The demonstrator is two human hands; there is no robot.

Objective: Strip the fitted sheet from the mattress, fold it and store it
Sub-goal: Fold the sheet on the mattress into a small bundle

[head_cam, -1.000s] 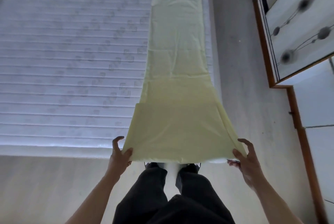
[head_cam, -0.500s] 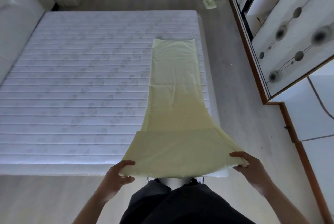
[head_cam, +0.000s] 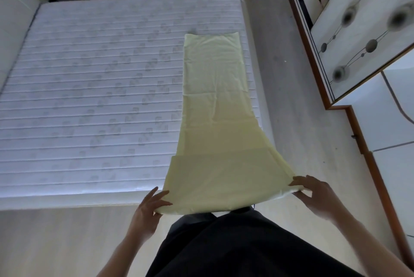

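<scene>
Stood at the foot of a bare mattress [head_cam: 89, 97], stripped and quilted in stripes. Lay along its right side a pale yellow sheet [head_cam: 215, 102], already folded into a long narrow strip. Ran straight away from the grips, long axis pointing from the body toward the far end of the bed. Rested flat on the mattress over the far stretch, lifted off it at the near end and hung out past the foot edge.

Held at the two near corners. Pinched the near left corner between thumb and fingers of the left hand [head_cam: 147, 209], thumb on top. Gripped the near right corner with the right hand [head_cam: 318, 196], fingers curled over the edge. Sat about equally near the cloth, one grip at each corner, so neither hand led.

Judged the strip ready for a lengthwise fold: near end to be carried forward, away from the grips, to meet the far end. Judged the risk as the corners drifting out of line.

Read no brand, label or writing; the mattress pattern too blurred to tell.
</scene>
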